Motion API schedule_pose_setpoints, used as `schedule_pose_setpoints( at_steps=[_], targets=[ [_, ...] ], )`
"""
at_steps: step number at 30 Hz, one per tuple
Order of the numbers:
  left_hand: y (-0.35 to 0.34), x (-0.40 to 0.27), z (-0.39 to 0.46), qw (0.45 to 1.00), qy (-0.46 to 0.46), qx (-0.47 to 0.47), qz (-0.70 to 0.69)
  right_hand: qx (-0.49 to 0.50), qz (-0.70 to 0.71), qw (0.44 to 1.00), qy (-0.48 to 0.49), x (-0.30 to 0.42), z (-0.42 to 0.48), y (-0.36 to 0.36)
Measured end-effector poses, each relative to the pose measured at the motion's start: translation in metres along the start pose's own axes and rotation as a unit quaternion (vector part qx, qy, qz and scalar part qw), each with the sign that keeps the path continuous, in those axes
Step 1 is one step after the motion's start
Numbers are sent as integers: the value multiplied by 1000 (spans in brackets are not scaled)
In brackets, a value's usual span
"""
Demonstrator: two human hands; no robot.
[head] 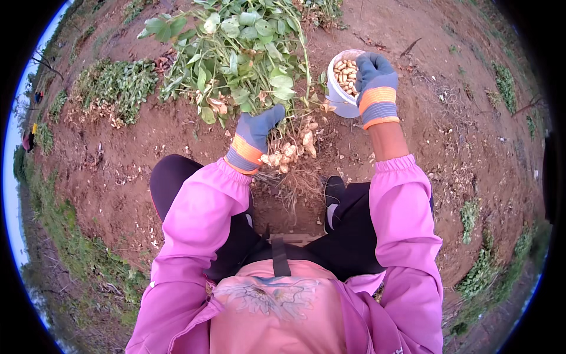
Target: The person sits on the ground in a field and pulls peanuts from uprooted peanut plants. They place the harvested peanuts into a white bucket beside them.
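Observation:
My left hand (pixel 258 128), in a grey-blue glove with an orange-striped cuff, is closed around the lower stems of an uprooted peanut plant (pixel 247 57). Its leafy tops spread away from me. Beside the hand, toward my body, hang pale peanut pods (pixel 287 152) and thin roots (pixel 296 183). My right hand (pixel 376 75), gloved alike, is over the right side of a white plastic bucket (pixel 342 105) with its fingers curled. Whether those fingers hold pods or touch the rim is hidden. Unshelled peanuts (pixel 346 76) lie in the bucket.
A second heap of peanut plants (pixel 117 86) lies on the reddish soil (pixel 128 141) to the left. My shoe (pixel 334 199) and bent knees flank the roots. A dry twig (pixel 410 47) lies beyond the bucket. Weeds (pixel 471 219) grow at right.

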State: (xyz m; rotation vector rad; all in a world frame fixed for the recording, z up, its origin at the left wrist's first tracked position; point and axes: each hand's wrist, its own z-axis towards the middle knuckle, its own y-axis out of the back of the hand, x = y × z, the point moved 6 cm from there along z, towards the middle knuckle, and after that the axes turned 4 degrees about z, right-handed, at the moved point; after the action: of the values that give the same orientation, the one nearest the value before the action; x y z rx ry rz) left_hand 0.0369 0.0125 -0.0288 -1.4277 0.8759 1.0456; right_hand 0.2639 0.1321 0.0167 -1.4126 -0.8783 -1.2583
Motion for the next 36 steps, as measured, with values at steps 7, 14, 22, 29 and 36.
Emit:
schedule_pose_setpoints(
  at_steps=[7, 14, 22, 29, 36],
  targets=[
    [-6, 3, 2, 986, 62, 63, -145, 0, -441, 881, 173, 13, 75, 24],
    [1, 4, 0, 977, 90, 106, -159, 242, -249, 936, 55, 15, 0, -27],
    [-8, 7, -1, 971, 121, 97, -184, 347, -201, 915, -48, -17, -55, -67],
    [-7, 15, -6, 955, 187, 101, -209, 349, -289, 888, 75, -14, -64, -79],
    [-6, 22, -2, 944, 209, 120, -226, 353, -278, 886, 110, -4, -69, -81]
  ],
)
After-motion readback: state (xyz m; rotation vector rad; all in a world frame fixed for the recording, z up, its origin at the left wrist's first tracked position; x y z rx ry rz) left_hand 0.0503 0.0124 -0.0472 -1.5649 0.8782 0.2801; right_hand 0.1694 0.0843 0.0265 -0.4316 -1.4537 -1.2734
